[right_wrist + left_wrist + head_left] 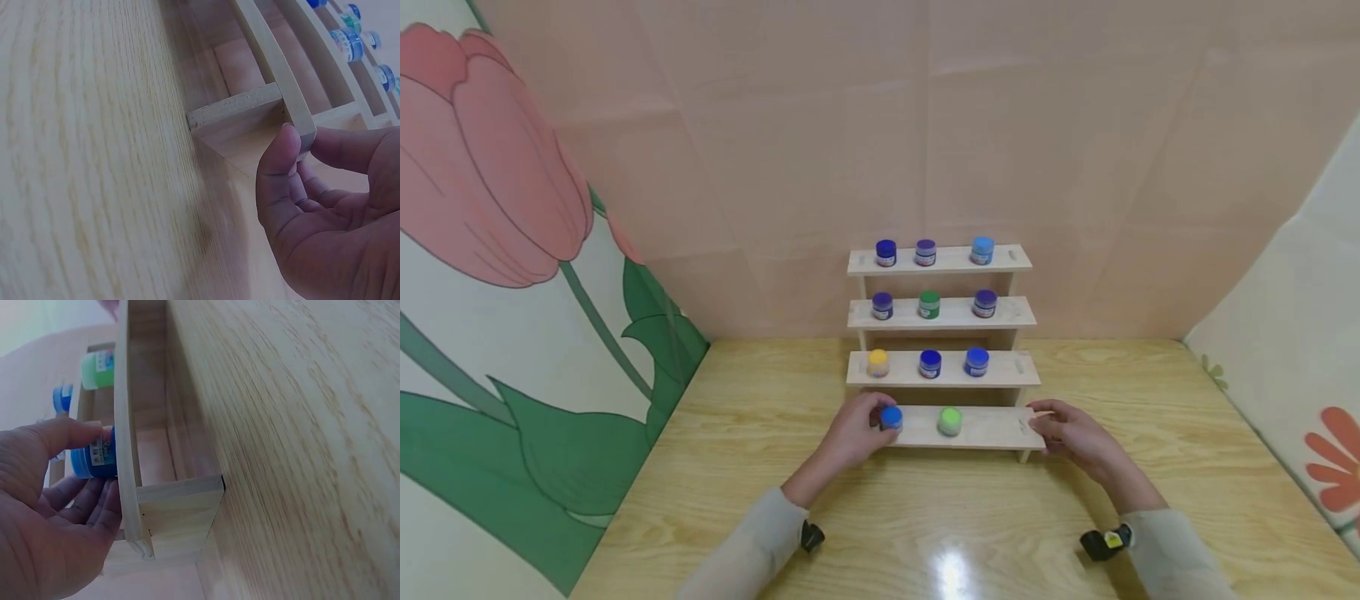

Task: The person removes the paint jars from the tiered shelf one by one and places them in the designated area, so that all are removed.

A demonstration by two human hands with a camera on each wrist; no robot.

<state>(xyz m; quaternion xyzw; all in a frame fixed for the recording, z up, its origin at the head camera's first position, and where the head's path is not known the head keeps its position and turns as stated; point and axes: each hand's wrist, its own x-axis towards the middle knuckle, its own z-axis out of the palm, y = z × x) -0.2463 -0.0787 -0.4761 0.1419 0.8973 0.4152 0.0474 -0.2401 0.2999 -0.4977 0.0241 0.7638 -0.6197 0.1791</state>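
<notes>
At the left end of the bottom step of a wooden stepped display rack [988, 429], my left hand [856, 429] grips a small blue-lidded jar [891, 418]. The left wrist view shows the thumb on one side of this jar [94, 456] and the fingers on the other, with its base at the board. My right hand [1078, 435] holds the right end of the same step; in the right wrist view, thumb and finger pinch the board's corner [306, 139]. A jar with a light green lid [950, 421] stands near the middle of that step.
Each upper step carries three small jars: a yellow one [877, 363] and two blue below, a dark green one [929, 305] between two purple-blue ones, and blue and purple ones on top. The wood-grain table [760, 392] meets a pinkish backdrop [775, 167] behind the rack.
</notes>
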